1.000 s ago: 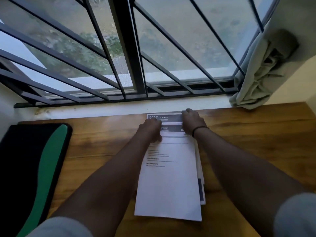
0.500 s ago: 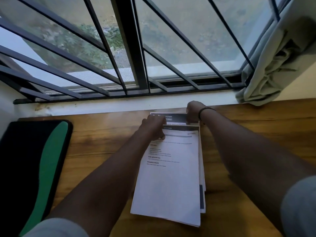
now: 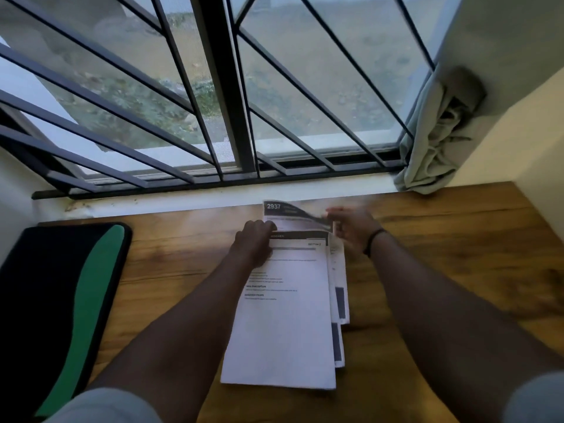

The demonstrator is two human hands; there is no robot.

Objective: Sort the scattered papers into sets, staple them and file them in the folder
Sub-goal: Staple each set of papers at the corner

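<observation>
Here, on the wooden desk, a loose stack of printed papers, long axis running from the near edge toward the windowsill, lower sheets fanned out to the right of the top sheet. Left hand planted on the upper left corner of the top sheet, fingers curled together and pressing down. Right hand at the far right corner of the stack, blurred with motion, fingers seemingly pinching the corner of the sheet marked 2937; exact finger shape impossible to tell through the blur. That sheet sticking out past the top sheet toward the window, its right corner lifted and curling. Task's thing thus directly under and between both hands, right hand nearer the lifted corner, left hand acting as the anchor. Probably a pull of that sheet toward the right, along its short side, with the rest pinned.

Against half a second ago: far sheet more exposed and now bent upward, right hand shifted rightward off the header, stack fanned a little wider. Black and green folder lying well apart at the left, untouched; no stapler in view.
</observation>
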